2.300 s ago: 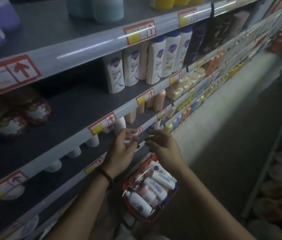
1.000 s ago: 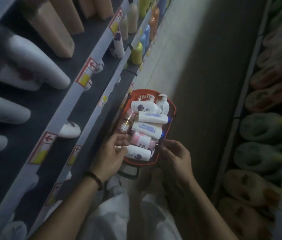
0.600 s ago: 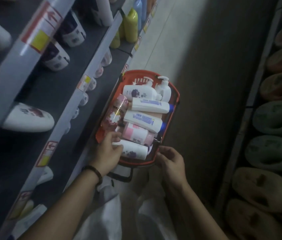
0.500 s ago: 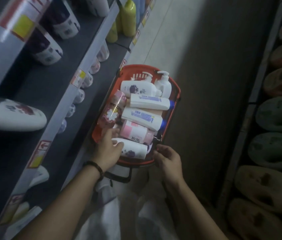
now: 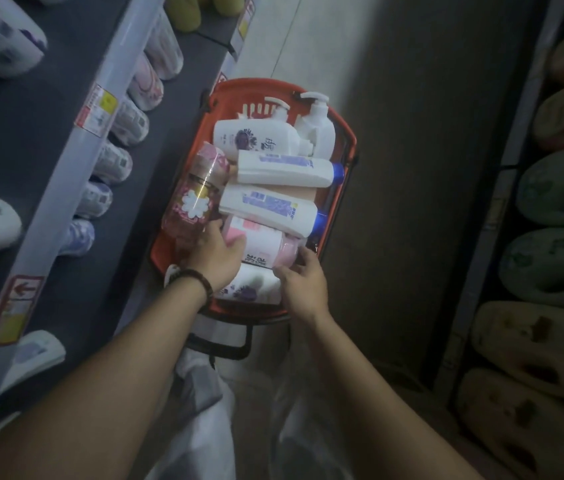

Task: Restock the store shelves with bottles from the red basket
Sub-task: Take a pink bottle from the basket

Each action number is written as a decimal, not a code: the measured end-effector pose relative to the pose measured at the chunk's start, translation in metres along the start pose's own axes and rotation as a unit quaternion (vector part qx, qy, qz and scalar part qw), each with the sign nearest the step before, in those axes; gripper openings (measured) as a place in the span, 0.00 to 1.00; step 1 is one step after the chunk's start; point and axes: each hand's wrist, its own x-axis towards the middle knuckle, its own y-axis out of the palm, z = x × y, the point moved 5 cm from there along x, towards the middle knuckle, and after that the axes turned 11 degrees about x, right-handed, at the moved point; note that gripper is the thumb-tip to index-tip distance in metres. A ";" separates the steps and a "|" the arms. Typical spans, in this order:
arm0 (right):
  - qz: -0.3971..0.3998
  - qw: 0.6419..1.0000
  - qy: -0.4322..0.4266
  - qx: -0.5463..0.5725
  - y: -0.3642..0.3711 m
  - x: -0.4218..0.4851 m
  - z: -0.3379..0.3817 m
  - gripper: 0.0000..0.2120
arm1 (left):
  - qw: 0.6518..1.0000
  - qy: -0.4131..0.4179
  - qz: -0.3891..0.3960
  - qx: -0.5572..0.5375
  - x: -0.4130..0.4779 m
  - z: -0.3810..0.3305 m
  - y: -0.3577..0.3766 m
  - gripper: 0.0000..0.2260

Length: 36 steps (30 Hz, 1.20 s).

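My left hand [image 5: 216, 252] curls over the base end of the pink bottle [image 5: 266, 242], hiding it. My right hand [image 5: 303, 282] touches its cap with bent fingertips, grip unclear. The bottle lies among smooth plastic bottles in the red basket [image 5: 256, 85], just beside the shelves [image 5: 76, 161], with open floor [image 5: 412, 168] to its right.

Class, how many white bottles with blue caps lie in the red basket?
2. One blue-capped bottle lies across the middle of the red basket; the second lies beside it, lower in the picture. More may be hidden underneath.
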 end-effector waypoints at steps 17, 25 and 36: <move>0.004 0.998 -0.027 0.053 0.017 0.010 -0.009 0.35 | 0.998 -0.004 -0.035 0.046 0.008 0.004 0.014 0.20; 0.015 0.992 -0.083 0.089 0.012 -0.005 -0.005 0.31 | 0.992 0.021 -0.081 -0.097 -0.012 0.008 0.006 0.13; 0.033 0.983 -0.138 0.113 0.007 -0.029 0.023 0.38 | 0.980 0.064 -0.072 -0.174 -0.045 0.015 -0.012 0.25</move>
